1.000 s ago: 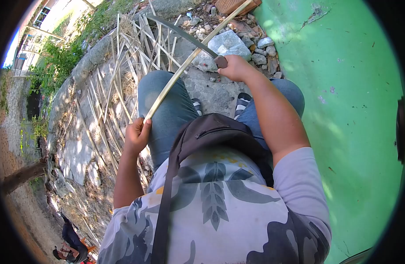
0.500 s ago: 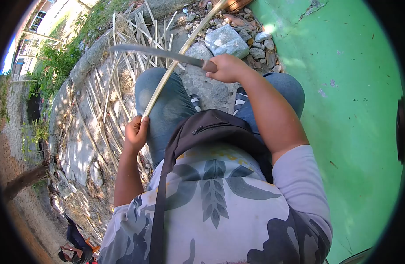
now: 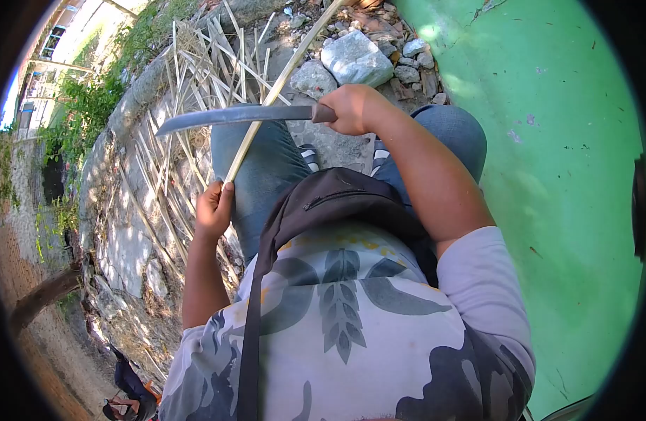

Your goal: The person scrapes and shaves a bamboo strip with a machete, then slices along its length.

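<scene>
My left hand [image 3: 214,209] is closed around the lower end of a long pale strip that looks like split bamboo [image 3: 286,71], beside my left knee. The strip slants up and away to the top of the view. My right hand [image 3: 351,110] grips the wooden handle of a machete [image 3: 242,114]. Its long, slightly curved blade points left and crosses the strip above my left knee. Whether the edge touches the strip I cannot tell. The far end of the strip runs out of view.
Many pale strips [image 3: 170,175] lie scattered on the rocky ground to the left. A large whitish stone [image 3: 357,59] and rubble sit beyond my feet. A green painted floor [image 3: 548,175] spans the right side. A black bag [image 3: 330,200] rests on my lap. Another person [image 3: 132,393] is at lower left.
The machete has shifted left and down along the strip towards me, and its blade lies more level. My left hand keeps its hold on the strip, nearly still.
</scene>
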`<state>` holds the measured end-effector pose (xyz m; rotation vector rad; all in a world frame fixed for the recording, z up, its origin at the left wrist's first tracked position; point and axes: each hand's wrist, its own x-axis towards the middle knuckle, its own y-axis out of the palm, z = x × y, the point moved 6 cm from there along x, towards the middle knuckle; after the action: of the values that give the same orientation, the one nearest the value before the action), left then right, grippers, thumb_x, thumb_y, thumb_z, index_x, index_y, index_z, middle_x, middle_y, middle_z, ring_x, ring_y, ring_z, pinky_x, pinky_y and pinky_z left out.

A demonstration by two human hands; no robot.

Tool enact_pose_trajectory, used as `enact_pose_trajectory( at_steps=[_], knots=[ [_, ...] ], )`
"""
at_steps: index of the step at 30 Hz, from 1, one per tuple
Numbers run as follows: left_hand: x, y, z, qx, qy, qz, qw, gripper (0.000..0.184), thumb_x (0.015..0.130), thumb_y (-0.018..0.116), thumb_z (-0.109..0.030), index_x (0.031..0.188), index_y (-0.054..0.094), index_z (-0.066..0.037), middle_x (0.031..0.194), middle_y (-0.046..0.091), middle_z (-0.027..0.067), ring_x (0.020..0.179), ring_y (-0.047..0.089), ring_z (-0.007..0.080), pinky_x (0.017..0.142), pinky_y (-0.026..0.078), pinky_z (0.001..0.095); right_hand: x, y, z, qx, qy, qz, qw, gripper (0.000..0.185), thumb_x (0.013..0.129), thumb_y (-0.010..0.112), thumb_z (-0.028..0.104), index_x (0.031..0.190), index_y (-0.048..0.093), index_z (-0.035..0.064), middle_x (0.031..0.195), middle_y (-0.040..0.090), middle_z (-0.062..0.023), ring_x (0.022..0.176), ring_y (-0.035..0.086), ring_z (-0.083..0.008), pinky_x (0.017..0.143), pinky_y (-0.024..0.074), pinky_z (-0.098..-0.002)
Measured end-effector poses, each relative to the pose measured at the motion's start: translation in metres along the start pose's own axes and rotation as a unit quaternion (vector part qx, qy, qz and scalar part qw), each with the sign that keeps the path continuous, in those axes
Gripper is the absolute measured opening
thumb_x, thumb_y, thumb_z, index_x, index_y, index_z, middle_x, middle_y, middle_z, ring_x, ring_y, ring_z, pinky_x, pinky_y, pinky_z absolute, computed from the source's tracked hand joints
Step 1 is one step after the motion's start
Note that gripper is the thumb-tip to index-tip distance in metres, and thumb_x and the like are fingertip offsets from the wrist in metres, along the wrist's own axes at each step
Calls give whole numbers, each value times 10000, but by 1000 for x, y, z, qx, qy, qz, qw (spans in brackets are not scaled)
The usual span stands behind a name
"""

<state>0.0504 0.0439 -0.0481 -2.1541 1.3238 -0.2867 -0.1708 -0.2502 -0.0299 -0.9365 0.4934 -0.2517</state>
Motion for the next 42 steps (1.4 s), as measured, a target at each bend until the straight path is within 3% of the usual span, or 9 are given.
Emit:
enact_pose_trajectory(
  at_steps=[6, 9, 15, 20, 24, 32, 36, 39, 42],
  knots=[
    [-4, -3, -14, -7, -28, -11, 1000, 404, 1057, 614, -246, 728, 470, -62, 634, 396, -83, 618, 331, 30, 519, 278, 263, 20, -13, -65, 121, 139, -107, 977, 429, 814, 761, 314, 1108, 702, 7, 995, 728, -217, 919, 702, -359, 827, 529, -410],
    [1, -2, -12, -14, -23, 9, 1000, 408, 1061, 608, -255, 726, 472, -67, 643, 395, -87, 621, 324, 28, 522, 272, 259, 4, -18, -47, 171, 98, -92, 976, 373, 820, 742, 297, 1082, 711, 33, 991, 730, -211, 933, 704, -362, 828, 534, -422],
    [4, 2, -2, -39, -3, 17, 999, 401, 1068, 593, -260, 729, 482, -76, 653, 389, -91, 624, 313, 30, 529, 269, 270, -13, 4, 17, 14, -53, -9, 998, 262, 813, 738, 254, 1012, 720, 85, 963, 736, -177, 933, 708, -358, 817, 542, -445],
    [-6, -1, -20, 41, -18, -40, 998, 425, 1044, 626, -279, 726, 475, -42, 610, 414, -42, 602, 349, 63, 515, 303, 298, 16, 1, -35, 96, -2, -41, 995, 315, 829, 737, 293, 1050, 717, 69, 965, 737, -173, 932, 705, -348, 815, 533, -433],
    [-3, -5, -20, 55, -17, -34, 998, 454, 1036, 636, -283, 695, 463, -39, 604, 400, -41, 601, 336, 69, 511, 293, 306, 19, -12, -60, 166, 124, -97, 973, 354, 822, 728, 275, 1087, 704, 41, 1008, 735, -192, 963, 702, -345, 848, 532, -420],
    [1, 0, -16, 6, -21, -3, 1000, 433, 1061, 593, -293, 717, 486, -52, 622, 392, -62, 610, 337, 52, 524, 283, 290, -12, 1, 13, 20, -40, -20, 999, 255, 817, 725, 249, 1041, 727, 127, 958, 743, -152, 919, 712, -348, 835, 548, -456],
    [-3, -1, -17, 45, -2, -37, 998, 420, 1054, 605, -286, 726, 492, -49, 606, 394, -41, 598, 338, 67, 524, 305, 300, 6, -4, -17, 24, -17, -30, 999, 269, 818, 744, 267, 1036, 724, 110, 950, 738, -154, 909, 710, -337, 803, 543, -433],
    [-6, -3, -23, 70, -7, -41, 997, 424, 1047, 618, -296, 727, 496, -45, 604, 410, -39, 593, 340, 69, 515, 302, 304, 13, -22, -60, 170, 102, -126, 972, 327, 812, 762, 285, 1048, 715, 64, 933, 732, -158, 886, 706, -319, 796, 535, -421],
    [-3, -6, -23, 44, -19, -18, 999, 429, 1047, 618, -303, 728, 503, -41, 606, 422, -40, 597, 346, 67, 516, 303, 301, 10, -25, -70, 192, 159, -135, 959, 368, 810, 716, 265, 1119, 728, 66, 1027, 742, -200, 965, 712, -358, 833, 547, -422]
  ],
)
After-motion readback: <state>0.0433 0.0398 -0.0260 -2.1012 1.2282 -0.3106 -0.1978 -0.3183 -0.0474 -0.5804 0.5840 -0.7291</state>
